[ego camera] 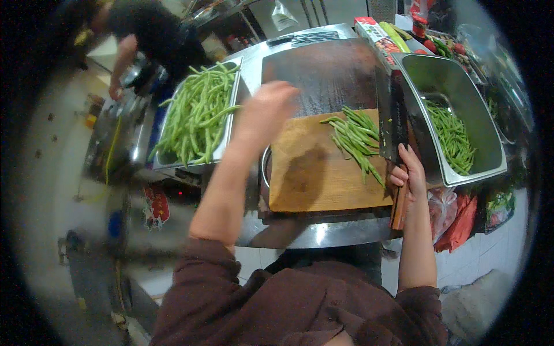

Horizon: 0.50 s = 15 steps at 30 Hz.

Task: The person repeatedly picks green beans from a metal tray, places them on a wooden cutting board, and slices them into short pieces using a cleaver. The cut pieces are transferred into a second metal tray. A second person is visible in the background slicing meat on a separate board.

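My right hand (409, 173) grips the wooden handle of a cleaver (391, 116), its blade upright along the right edge of a wooden cutting board (298, 181). Against the blade's left side lies a bunch of green beans (355, 134) on the board. My left hand (272, 104) is blurred above the board's far left corner; its fingers are too smeared to read. To its left, a steel pan (239, 86) is heaped with long green beans (199, 112). A deep steel pan (480, 99) on the right holds shorter green beans (452, 138) at its bottom.
Behind the board is a wet dark board (320, 73). At the back right stand a printed box (376, 39) and a tray of vegetables (441, 45). A red plastic bag (458, 222) hangs below the right pan. Another person (151, 30) is at the upper left.
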Tool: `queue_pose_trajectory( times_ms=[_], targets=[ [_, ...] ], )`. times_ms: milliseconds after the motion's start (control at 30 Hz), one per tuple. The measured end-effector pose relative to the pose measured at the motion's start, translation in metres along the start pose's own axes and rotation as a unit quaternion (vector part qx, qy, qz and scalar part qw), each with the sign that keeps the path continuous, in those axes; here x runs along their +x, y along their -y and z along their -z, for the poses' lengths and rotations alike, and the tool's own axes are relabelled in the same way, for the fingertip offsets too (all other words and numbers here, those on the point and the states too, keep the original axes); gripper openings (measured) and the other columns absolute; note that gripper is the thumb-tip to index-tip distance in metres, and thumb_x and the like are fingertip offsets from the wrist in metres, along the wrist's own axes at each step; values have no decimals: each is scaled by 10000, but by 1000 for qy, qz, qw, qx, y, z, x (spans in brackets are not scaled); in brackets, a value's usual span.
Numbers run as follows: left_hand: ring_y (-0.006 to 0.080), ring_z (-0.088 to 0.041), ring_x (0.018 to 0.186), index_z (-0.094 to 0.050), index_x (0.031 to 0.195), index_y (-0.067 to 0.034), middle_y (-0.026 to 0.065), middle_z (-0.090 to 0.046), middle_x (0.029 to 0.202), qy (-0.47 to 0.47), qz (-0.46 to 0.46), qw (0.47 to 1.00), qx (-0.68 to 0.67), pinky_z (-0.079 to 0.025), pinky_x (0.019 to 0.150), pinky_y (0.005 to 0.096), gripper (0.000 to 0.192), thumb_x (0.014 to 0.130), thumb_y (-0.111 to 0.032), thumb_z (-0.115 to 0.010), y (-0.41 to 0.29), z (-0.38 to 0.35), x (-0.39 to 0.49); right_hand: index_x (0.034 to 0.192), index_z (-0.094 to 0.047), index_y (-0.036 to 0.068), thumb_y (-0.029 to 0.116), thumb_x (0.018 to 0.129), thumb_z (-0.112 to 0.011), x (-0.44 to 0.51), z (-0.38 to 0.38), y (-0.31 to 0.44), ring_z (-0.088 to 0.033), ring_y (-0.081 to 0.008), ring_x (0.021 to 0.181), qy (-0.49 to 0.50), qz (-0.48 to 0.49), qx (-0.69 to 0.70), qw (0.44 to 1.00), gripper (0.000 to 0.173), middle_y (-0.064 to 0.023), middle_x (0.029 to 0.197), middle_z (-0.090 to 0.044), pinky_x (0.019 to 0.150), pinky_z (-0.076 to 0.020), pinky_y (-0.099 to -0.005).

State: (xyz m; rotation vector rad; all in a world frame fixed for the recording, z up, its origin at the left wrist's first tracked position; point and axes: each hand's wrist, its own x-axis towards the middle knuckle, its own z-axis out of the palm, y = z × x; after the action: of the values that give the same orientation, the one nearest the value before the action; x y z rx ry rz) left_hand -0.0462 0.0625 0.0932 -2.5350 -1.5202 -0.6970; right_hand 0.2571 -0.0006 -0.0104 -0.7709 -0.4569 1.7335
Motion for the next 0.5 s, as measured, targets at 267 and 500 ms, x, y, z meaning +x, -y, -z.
queue_pose_trajectory(
  times_ms=[267, 500],
  targets=[
    [288, -649, 815, -690, 933, -41, 144, -674, 859, 34, 194, 969, 146, -503, 739, 369, 183, 815, -169, -632, 67, 61, -28, 1082, -518, 142, 237, 960, -515, 4, 2, -5, -305, -14, 399, 6, 19, -33, 999, 155, 20, 816, -583, 352, -256, -172],
    [158, -653, 751, -668, 1047, -24, 99, -696, 888, -126, 153, 970, -143, -502, 687, 280, 236, 844, -138, -636, 36, 118, -18, 1030, -506, 146, 205, 954, -528, 6, 3, -5, -303, -15, 401, -20, 22, -12, 999, 98, 32, 820, -577, 355, -251, -173]
  ],
)
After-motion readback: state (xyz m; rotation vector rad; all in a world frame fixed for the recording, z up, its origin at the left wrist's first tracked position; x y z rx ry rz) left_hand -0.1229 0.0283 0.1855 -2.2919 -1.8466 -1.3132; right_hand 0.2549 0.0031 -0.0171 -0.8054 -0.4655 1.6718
